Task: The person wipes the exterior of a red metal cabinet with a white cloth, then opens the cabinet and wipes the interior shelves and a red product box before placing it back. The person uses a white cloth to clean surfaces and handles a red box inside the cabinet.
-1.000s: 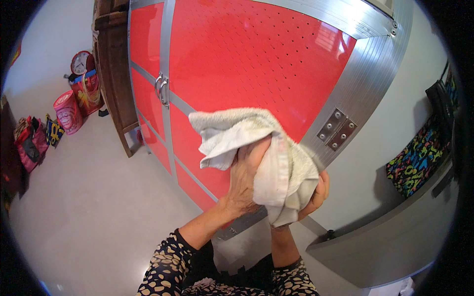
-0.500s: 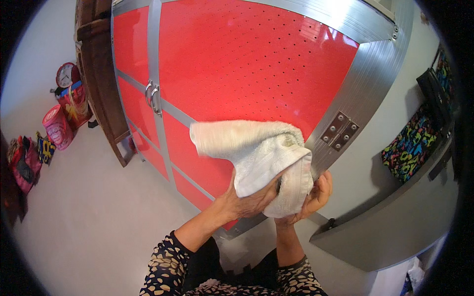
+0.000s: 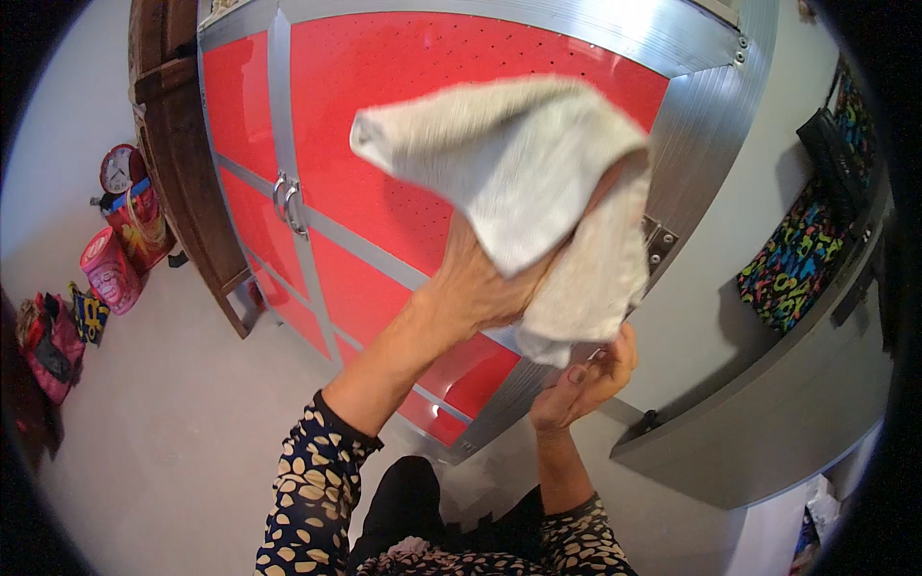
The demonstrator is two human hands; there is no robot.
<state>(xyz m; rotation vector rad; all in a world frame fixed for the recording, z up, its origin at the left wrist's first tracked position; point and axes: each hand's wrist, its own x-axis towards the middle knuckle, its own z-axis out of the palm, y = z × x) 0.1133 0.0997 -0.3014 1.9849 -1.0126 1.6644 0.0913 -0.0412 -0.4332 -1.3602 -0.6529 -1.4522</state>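
Over by the left wall, on the floor (image 3: 173,384), there's a pink bundle (image 3: 53,350), a pink tub (image 3: 110,274), a red bag (image 3: 140,226) and a round red clock (image 3: 121,170) just above it. A dark wooden piece of furniture (image 3: 187,163) stands between that lot and the red cabinet (image 3: 355,144). On the other side, a multicoloured bag (image 3: 797,259) hangs above a grey panel (image 3: 759,427).

The whitish cloth (image 3: 538,173) is in front of the cabinet's big upper door panel, toward its right edge, hiding part of the hinge (image 3: 656,242). Can't tell if it's touching the door.

Left hand (image 3: 490,283) is reaching up and forward, grip closed on the cloth, fingers mostly hidden under it. Right hand (image 3: 586,379) is lower, palm up-ish, fingers half curled right by the cloth's hanging end; can't tell if that grip has any of it.

Cabinet doors look shut, so no clue what's inside. Something blue shows at the red bag's top; the tub's contents are hidden.
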